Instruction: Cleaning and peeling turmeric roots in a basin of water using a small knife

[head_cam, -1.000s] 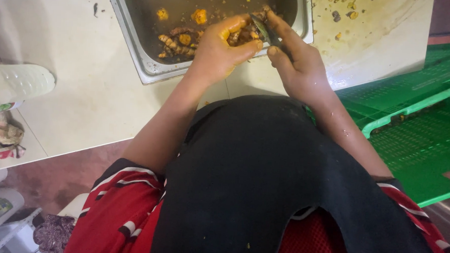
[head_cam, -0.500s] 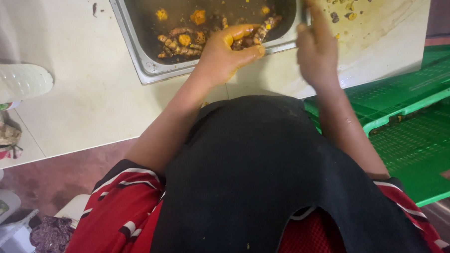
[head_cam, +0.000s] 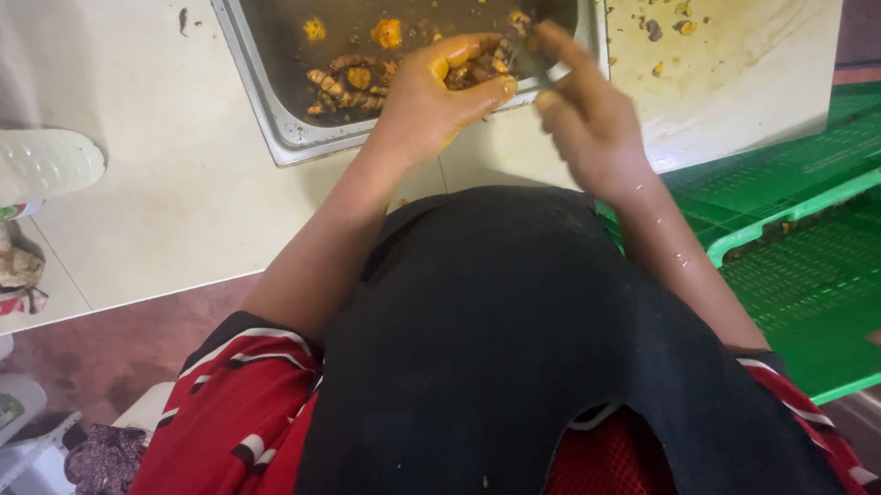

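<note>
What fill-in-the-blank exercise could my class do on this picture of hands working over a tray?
1. The roots and orange pieces lie in a ____ tray.
2. The left hand is stained ____.
3. The crates beside the person's right arm are ____.
4. The right hand is held over the tray's ____ edge.

Missing words: metal; yellow; green; near

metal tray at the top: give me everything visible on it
The metal tray is a rectangular, shallow steel pan with a rolled rim and rounded corner, lying flat on the pale counter; its far side is cut off by the frame. Its wet brown floor holds knobbly yellow-brown roots and orange cut bits. The left hand hovers over its near rim; contact cannot be told.
</note>
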